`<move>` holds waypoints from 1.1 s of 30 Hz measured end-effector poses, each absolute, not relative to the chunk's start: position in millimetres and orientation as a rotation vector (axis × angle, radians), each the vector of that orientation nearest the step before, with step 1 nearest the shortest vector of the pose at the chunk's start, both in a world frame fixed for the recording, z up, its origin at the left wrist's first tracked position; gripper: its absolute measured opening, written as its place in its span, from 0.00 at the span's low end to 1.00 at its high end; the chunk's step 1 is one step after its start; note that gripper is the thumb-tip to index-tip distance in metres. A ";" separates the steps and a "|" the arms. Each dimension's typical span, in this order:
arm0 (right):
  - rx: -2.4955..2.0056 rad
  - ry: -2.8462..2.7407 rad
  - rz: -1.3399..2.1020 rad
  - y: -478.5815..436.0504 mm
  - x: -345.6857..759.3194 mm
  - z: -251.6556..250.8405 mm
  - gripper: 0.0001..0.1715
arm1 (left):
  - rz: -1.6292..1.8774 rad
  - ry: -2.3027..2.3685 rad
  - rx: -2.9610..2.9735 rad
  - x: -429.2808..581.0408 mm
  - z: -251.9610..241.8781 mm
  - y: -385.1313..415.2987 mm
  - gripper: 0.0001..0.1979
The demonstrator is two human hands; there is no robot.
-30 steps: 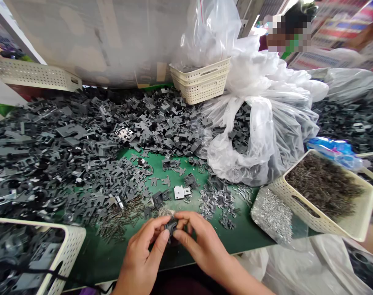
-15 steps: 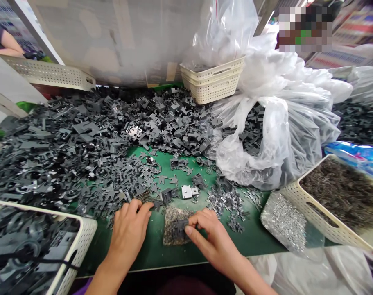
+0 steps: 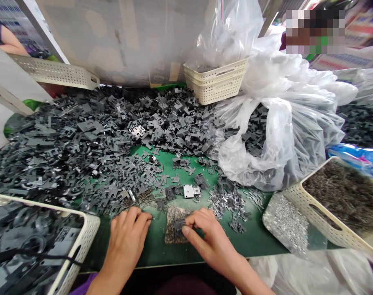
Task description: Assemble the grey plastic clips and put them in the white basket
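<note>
My right hand (image 3: pixel 209 231) pinches a dark grey plastic part (image 3: pixel 178 227) that rests on a speckled stone block (image 3: pixel 171 241) near the table's front edge. To the left of the block, my left hand (image 3: pixel 127 235) has thumb and forefinger pressed together on something tiny that I cannot make out. Small springs (image 3: pixel 146 198) lie just beyond its fingers. Behind the block are a white square part (image 3: pixel 191 191) and a few dark housings (image 3: pixel 170 191). Small metal pieces (image 3: pixel 227 203) are heaped to the right of them.
Dark plastic parts (image 3: pixel 66 143) cover the table's back and left. A cream basket (image 3: pixel 89 237) of parts stands front left, another (image 3: pixel 321 217) with springs at right, beside a clear tray (image 3: pixel 286 225). Stacked baskets (image 3: pixel 218 88) and plastic bags (image 3: pixel 275 135) stand behind. A person's arm (image 3: pixel 12 41) shows far left.
My left hand has drawn back slightly from the springs toward the front edge, and its thumb and forefinger have closed. My right hand still holds the grey part on the block.
</note>
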State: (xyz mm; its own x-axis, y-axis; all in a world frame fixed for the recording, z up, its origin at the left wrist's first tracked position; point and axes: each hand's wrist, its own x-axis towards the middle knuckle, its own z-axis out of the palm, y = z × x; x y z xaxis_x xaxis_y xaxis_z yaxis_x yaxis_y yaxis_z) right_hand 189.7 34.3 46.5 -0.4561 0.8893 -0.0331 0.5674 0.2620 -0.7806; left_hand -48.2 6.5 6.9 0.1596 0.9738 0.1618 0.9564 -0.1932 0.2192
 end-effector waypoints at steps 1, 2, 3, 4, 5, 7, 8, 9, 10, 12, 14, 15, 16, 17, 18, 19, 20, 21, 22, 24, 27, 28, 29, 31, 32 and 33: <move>-1.311 -2.127 1.045 34.4 187.6 48.0 0.11 | 0.416 1.937 2.337 -47.3 7.0 6.7 0.07; -1.306 -2.130 1.040 34.4 185.6 49.3 0.11 | 0.432 1.924 2.327 -46.1 7.5 6.6 0.07; -1.305 -2.133 1.033 34.4 183.5 50.2 0.10 | 0.460 1.907 2.310 -44.4 8.7 6.1 0.07; -1.307 -2.137 1.029 34.4 181.6 50.9 0.09 | 0.500 1.880 2.290 -42.2 10.7 5.2 0.07; -1.312 -2.143 1.026 34.3 179.6 51.2 0.09 | 0.552 1.843 2.267 -39.4 13.4 3.9 0.06; -1.325 -2.155 1.020 34.5 176.2 51.6 0.08 | 0.675 1.762 2.209 -32.1 19.9 1.0 0.07; -1.332 -2.160 1.020 34.7 175.0 51.9 0.08 | 0.736 1.730 2.181 -28.1 23.2 -0.2 0.07; -1.339 -2.162 1.022 35.1 174.2 52.4 0.08 | 0.785 1.703 2.157 -24.2 26.1 -1.1 0.07; -1.346 -2.164 1.029 35.6 174.1 53.2 0.09 | 0.824 1.681 2.139 -20.8 28.4 -1.6 0.07; -1.351 -2.175 1.053 36.4 175.4 55.4 0.10 | 0.875 1.641 2.136 -15.7 31.0 -1.3 0.06; -1.358 -2.201 1.059 36.4 178.1 57.8 0.10 | 0.905 1.594 2.179 -12.7 31.4 -0.1 0.06; -1.363 -2.215 1.052 35.8 179.5 58.9 0.10 | 0.923 1.571 2.211 -11.6 31.2 0.5 0.06; -1.365 -2.231 1.047 34.6 180.7 59.7 0.10 | 0.939 1.549 2.244 -10.6 30.9 0.9 0.07; -1.369 -2.246 1.035 33.0 181.6 60.1 0.10 | 0.952 1.531 2.275 -9.6 30.6 1.2 0.07; -1.373 -2.261 1.017 31.1 182.1 60.2 0.10 | 0.959 1.514 2.301 -8.4 30.4 1.2 0.07; -1.377 -2.279 0.991 28.9 182.5 59.9 0.10 | 0.964 1.500 2.320 -7.3 30.1 1.0 0.06; -1.382 -2.296 0.961 26.7 182.7 59.0 0.10 | 0.964 1.491 2.329 -6.1 29.9 0.8 0.06; -1.391 -2.303 0.936 24.7 183.3 57.8 0.09 | 0.962 1.483 2.332 -5.0 29.7 0.5 0.06; -1.404 -2.291 0.932 23.1 184.3 56.1 0.09 | 0.959 1.478 2.325 -4.2 29.4 0.1 0.06; -1.423 -2.208 1.022 21.8 188.5 51.7 0.10 | 0.937 1.472 2.286 -3.2 28.7 -0.5 0.05; -1.453 -2.020 1.209 23.7 199.1 44.3 0.14 | 0.878 1.508 2.245 -2.3 25.3 -0.9 0.06; -1.471 -1.980 1.228 24.9 202.6 42.2 0.15 | 0.851 1.530 2.245 -1.7 22.9 -1.0 0.11; -1.496 -1.961 1.222 26.0 205.6 40.5 0.15 | 0.822 1.547 2.256 -1.0 19.7 -1.0 0.16; -1.544 -1.978 1.165 27.8 208.9 38.6 0.15 | 0.767 1.560 2.290 1.1 11.5 -1.0 0.22; -1.554 -2.011 1.127 28.3 209.1 38.4 0.14 | 0.747 1.558 2.307 2.4 6.9 -0.9 0.23; -1.555 -2.054 1.087 28.8 208.5 38.6 0.13 | 0.745 1.557 2.324 3.6 2.3 -0.9 0.23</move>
